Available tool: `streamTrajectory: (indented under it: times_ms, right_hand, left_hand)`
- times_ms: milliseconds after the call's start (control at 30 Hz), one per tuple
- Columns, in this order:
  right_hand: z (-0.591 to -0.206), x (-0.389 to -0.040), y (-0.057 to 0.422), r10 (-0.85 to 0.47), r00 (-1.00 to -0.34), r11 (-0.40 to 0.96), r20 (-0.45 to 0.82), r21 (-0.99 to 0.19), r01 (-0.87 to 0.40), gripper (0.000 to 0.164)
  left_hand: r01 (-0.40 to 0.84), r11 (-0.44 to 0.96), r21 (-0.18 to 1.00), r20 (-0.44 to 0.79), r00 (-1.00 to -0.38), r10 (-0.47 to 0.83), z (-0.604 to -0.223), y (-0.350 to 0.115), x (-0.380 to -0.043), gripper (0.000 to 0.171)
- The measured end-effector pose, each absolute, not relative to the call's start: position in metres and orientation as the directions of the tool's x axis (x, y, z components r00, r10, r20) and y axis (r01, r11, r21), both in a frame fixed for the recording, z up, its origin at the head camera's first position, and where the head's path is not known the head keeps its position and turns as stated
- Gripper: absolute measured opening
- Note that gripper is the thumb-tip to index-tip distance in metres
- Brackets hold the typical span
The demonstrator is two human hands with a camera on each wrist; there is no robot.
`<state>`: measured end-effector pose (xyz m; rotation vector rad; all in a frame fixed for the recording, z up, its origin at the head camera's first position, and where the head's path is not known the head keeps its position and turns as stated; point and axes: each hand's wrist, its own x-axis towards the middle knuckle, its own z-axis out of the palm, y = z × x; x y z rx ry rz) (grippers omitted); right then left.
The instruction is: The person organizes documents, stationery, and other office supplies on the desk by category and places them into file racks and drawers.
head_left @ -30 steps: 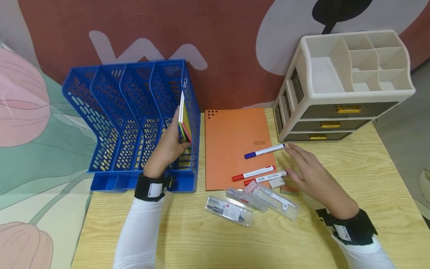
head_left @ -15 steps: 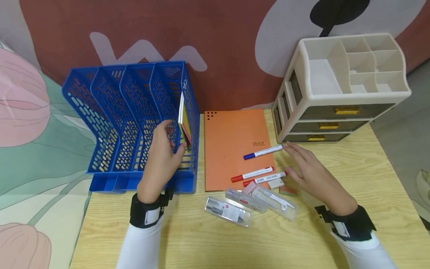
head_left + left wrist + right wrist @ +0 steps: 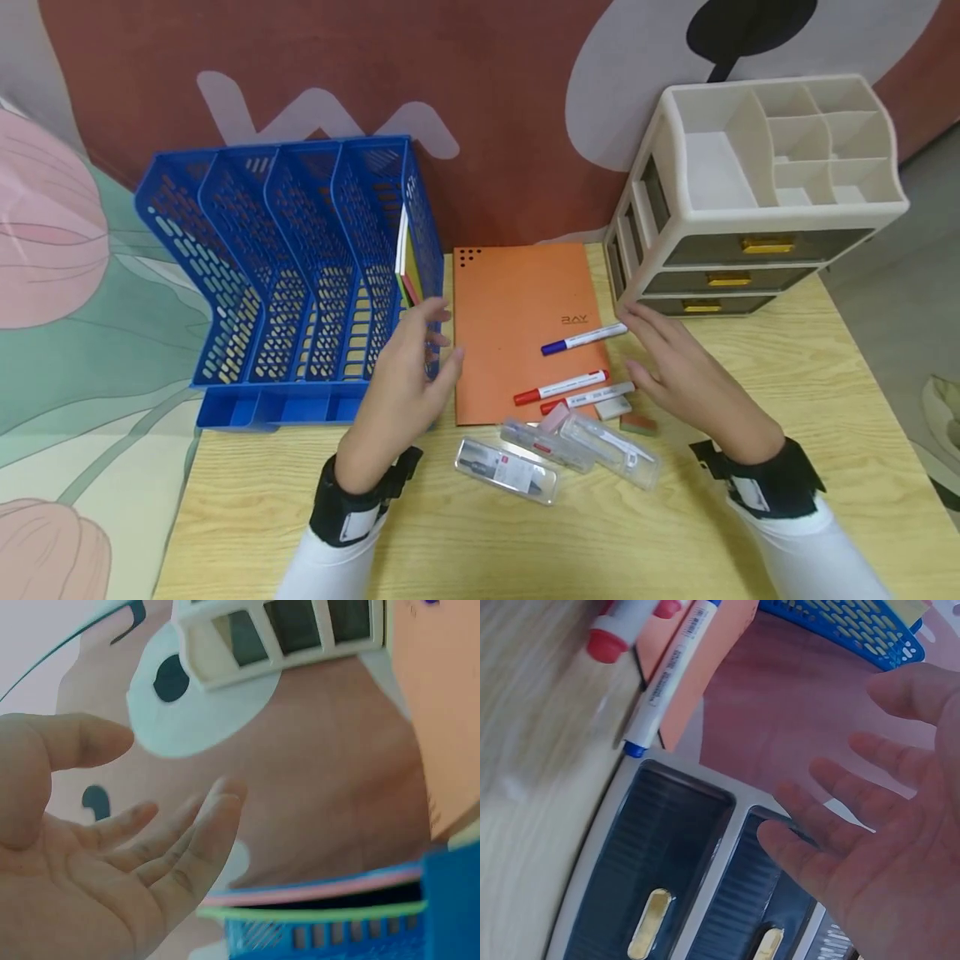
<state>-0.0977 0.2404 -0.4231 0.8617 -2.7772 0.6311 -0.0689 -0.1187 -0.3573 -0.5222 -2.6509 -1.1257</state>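
Note:
My left hand (image 3: 401, 379), empty with fingers spread loosely, is over the front right corner of the blue file rack (image 3: 300, 275). Several thin notebooks (image 3: 407, 258) stand upright in the rack's rightmost slot, just beyond the fingertips. In the left wrist view their pink and green edges show below the hand. My right hand (image 3: 686, 375), also empty, hovers by the end of a blue marker (image 3: 583, 339). That marker lies on an orange folder (image 3: 517, 308), with two red markers (image 3: 562, 387) nearer the front edge.
A white organizer (image 3: 720, 208) with three dark drawers stands at the back right. In front of the folder lie clear pen cases (image 3: 506, 471), a white eraser (image 3: 612, 407) and a red-green eraser (image 3: 637, 425). A patterned cloth (image 3: 510, 108) hangs behind.
My left hand has let go of the notebooks in the right slot, drawn back toward me and then moved right. My right hand has stayed almost in place.

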Motion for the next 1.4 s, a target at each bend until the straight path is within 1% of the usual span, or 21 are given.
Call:
streamTrajectory:
  times_ms: [200, 367, 533, 733, 833, 967, 1067, 1200, 1300, 1400]
  right_hand:
    - [-0.421, -0.107, 0.229, -0.520, -0.810, 0.727, 0.272, -0.357, -0.587, 0.065]
    - [-0.425, -0.118, 0.222, -0.549, -0.800, 0.708, 0.243, -0.374, -0.599, 0.060]
    - [-0.430, -0.128, 0.216, -0.549, -0.814, 0.712, 0.190, -0.403, -0.575, 0.060]
    - [-0.434, -0.135, 0.212, -0.547, -0.820, 0.713, 0.167, -0.420, -0.561, 0.058]
    - [-0.437, -0.138, 0.209, -0.536, -0.833, 0.734, 0.136, -0.412, -0.540, 0.059]
    - [-0.440, -0.141, 0.207, -0.511, -0.859, 0.781, 0.031, -0.400, -0.479, 0.059]
    - [-0.442, -0.142, 0.207, -0.498, -0.866, 0.800, -0.033, -0.404, -0.444, 0.059]
    - [-0.446, -0.142, 0.204, -0.497, -0.866, 0.802, -0.057, -0.410, -0.433, 0.057]
    - [-0.449, -0.143, 0.202, -0.492, -0.868, 0.809, -0.066, -0.402, -0.428, 0.057]
    - [-0.452, -0.144, 0.201, -0.474, -0.873, 0.824, -0.111, -0.405, -0.396, 0.058]
  left_hand:
    - [0.331, 0.597, 0.730, 0.214, -0.942, 0.260, -0.369, -0.104, -0.075, 0.063]
    - [0.267, 0.558, 0.786, 0.120, -0.951, 0.286, -0.383, -0.092, -0.081, 0.067]
    - [0.223, 0.570, 0.791, 0.072, -0.959, 0.276, -0.397, -0.084, -0.088, 0.072]
    - [0.143, 0.558, 0.818, -0.002, -0.968, 0.250, -0.412, -0.079, -0.095, 0.071]
    - [0.113, 0.585, 0.803, -0.019, -0.977, 0.214, -0.418, -0.077, -0.098, 0.071]
    - [0.086, 0.624, 0.777, -0.017, -0.987, 0.157, -0.426, -0.078, -0.101, 0.070]
    - [0.085, 0.634, 0.769, -0.004, -0.990, 0.138, -0.432, -0.079, -0.102, 0.070]
    - [0.076, 0.654, 0.752, -0.002, -0.993, 0.118, -0.438, -0.078, -0.103, 0.070]
    - [0.035, 0.670, 0.742, -0.034, -0.995, 0.090, -0.441, -0.078, -0.103, 0.073]
    - [-0.011, 0.665, 0.747, -0.073, -0.995, 0.066, -0.445, -0.079, -0.103, 0.077]
